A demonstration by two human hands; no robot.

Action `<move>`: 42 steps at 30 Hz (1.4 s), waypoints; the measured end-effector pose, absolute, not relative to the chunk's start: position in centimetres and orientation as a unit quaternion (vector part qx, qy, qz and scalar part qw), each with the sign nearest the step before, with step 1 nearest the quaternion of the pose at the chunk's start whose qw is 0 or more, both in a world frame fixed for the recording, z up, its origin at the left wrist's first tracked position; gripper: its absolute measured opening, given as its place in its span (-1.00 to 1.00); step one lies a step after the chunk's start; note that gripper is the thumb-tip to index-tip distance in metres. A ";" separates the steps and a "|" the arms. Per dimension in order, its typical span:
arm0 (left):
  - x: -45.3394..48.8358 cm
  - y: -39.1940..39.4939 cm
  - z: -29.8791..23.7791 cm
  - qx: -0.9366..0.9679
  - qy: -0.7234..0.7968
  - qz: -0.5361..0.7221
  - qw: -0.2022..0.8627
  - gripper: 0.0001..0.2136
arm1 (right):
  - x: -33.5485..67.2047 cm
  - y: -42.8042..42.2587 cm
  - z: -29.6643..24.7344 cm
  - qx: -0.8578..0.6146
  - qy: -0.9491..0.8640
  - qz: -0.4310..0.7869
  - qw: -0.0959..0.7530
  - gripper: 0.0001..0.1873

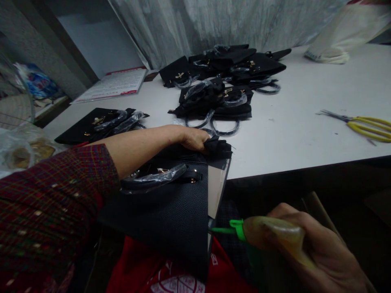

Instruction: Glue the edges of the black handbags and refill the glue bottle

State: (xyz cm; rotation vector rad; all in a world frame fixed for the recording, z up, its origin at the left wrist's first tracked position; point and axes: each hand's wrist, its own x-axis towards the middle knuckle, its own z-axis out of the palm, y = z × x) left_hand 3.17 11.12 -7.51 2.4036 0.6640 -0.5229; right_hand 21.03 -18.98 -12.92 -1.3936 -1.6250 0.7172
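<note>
A black handbag (171, 215) with plastic-wrapped handles lies over the table's front edge and my lap, its open side edge showing a beige inner layer. My left hand (195, 139) is closed on bunched black fabric at the bag's upper right corner. In my right hand (317, 236) is a squeeze bottle (259, 232) of yellowish glue-like liquid, tipped to the left. The bottle's thin green nozzle points at the bag's side edge, its tip at or close to the beige strip.
Several black bags (226, 65) are piled at the back of the white table (293, 122); another bag (88, 126) lies left. Yellow-handled scissors (366, 124) rest at right. A printed sheet (113, 83), a white cloth bag (345, 36) and plastic bags (24, 150) stand around.
</note>
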 end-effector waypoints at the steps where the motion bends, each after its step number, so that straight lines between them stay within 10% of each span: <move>1: 3.2 11.1 -7.4 0.903 0.250 -0.197 0.289 -0.84 | 21.0 -19.0 -13.0 -0.561 -0.637 0.288 0.443 -0.89; 42: 2.8 11.8 -7.8 0.912 0.235 -0.194 0.273 -0.83 | 20.6 -20.3 -13.5 -0.526 -0.610 0.338 0.487 -0.93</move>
